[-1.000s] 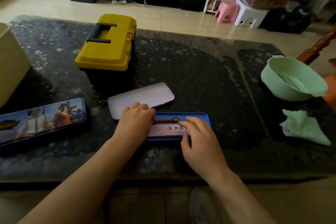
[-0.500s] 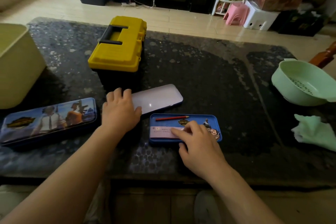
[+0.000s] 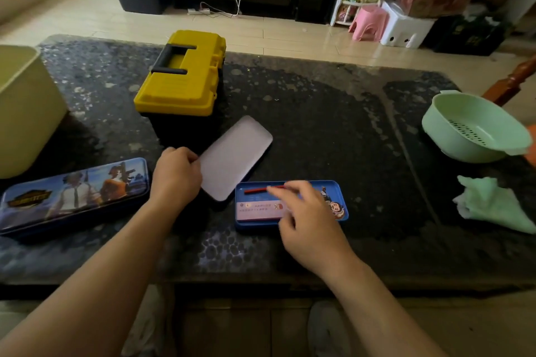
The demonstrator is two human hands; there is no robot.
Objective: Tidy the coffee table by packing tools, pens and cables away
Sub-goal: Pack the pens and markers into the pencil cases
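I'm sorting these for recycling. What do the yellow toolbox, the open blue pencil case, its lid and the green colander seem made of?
Yellow toolbox: matt moulded plastic, ribbed top, black handle.
Blue pencil case: probably painted tin, thin rolled rim.
Its lid, in the left hand: likely bare metal inside, pale sheen.
Green colander: smooth plastic, soft gloss, moulded holes.

Home living room — coffee table (image 3: 319,124), stools (image 3: 368,22)
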